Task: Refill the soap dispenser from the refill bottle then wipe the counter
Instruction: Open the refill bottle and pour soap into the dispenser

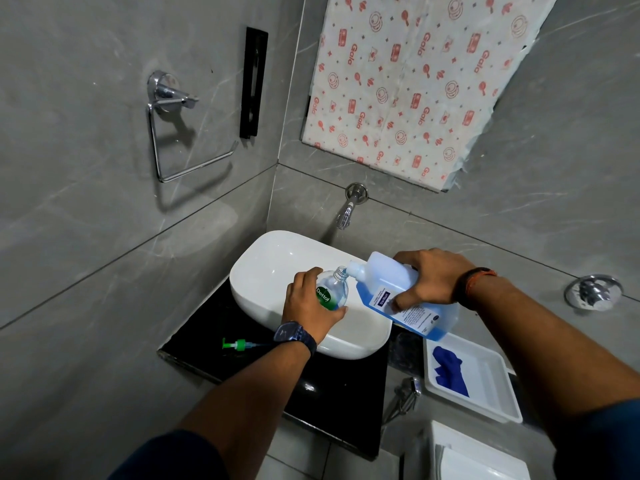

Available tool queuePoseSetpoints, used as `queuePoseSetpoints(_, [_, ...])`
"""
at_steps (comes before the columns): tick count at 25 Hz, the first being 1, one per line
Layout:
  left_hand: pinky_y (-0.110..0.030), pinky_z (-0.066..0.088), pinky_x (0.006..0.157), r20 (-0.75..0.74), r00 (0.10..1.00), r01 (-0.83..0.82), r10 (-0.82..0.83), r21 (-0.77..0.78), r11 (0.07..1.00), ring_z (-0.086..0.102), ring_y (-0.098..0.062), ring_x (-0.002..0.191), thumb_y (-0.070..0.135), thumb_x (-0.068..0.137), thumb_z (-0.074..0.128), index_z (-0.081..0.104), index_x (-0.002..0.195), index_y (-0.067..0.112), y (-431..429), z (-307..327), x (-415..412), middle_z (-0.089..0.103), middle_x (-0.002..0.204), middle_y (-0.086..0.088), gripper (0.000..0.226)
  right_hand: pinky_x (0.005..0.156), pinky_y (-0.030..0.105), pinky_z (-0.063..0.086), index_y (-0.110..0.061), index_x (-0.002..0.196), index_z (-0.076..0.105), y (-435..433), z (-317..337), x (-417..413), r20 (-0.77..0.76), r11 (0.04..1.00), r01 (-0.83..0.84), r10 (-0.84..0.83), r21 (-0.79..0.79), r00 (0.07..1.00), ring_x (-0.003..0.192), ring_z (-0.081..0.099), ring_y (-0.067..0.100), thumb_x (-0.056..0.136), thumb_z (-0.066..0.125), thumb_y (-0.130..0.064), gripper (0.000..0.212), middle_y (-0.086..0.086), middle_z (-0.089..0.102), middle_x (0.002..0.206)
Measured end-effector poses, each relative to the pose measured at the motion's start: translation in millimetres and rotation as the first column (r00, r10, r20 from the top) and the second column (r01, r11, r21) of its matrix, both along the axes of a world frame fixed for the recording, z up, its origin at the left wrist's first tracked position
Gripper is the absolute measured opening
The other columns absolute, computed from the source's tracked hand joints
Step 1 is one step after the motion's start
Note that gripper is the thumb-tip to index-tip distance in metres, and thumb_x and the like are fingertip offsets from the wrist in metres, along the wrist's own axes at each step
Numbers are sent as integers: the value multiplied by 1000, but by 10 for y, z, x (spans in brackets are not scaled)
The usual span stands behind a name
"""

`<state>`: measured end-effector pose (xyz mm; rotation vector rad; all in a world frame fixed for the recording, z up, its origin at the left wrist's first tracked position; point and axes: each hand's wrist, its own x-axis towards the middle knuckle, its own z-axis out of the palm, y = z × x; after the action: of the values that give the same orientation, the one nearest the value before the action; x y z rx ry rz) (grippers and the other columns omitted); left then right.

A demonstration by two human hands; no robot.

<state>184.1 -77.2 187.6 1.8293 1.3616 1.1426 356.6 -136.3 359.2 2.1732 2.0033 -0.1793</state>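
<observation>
The pour is under way over the white basin. The left hand is clamped around the clear soap dispenser, holding it tilted above the bowl, while the right hand is closed on the tipped refill bottle, whose spout meets the dispenser's open neck. To do this well, keep the two mouths touching, raise the bottle's base slowly so the blue liquid runs in a thin stream, and watch the level through the clear wall; working over the basin means drips miss the black counter.

The green pump head lies on the counter to the left, ready to refit. A blue cloth waits in a white tray on the right.

The dispenser's label reads "Dettol". The refill bottle's dark label seems to read "Sterillium", though it is too small to be sure. The wall sheet repeats "Gala".
</observation>
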Motion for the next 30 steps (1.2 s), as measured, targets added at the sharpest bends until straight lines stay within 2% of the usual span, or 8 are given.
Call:
queuePoseSetpoints(13, [-31,41,91,-25,1000,-4,4,8,1000,49,-25,106,36,50,87,46,124,19,16,-7,17,51,120,-5,87,75,33,54,-39,104,55,21,6,9,6,1000,-4,4,-9,1000,81,64,12,48,70,-75,68,-10,69,93])
queuePoseSetpoints(22, [-32,41,92,-33,999,-1,2,12,1000,49,-25,106,37,49,87,45,124,19,16,-15,7,51,120,-5,88,70,29,52,-39,103,55,1,15,-3,-5,1000,-2,2,-17,1000,79,64,11,50,71,-74,65,-10,69,93])
queuePoseSetpoints(30, [-34,41,94,-27,999,40,-42,-77,996,48,-23,111,39,52,86,17,142,26,7,27,-25,49,123,-3,115,75,34,55,-41,99,55,-14,20,-20,-10,1000,20,-20,0,1000,78,64,11,41,68,-77,69,-13,69,89])
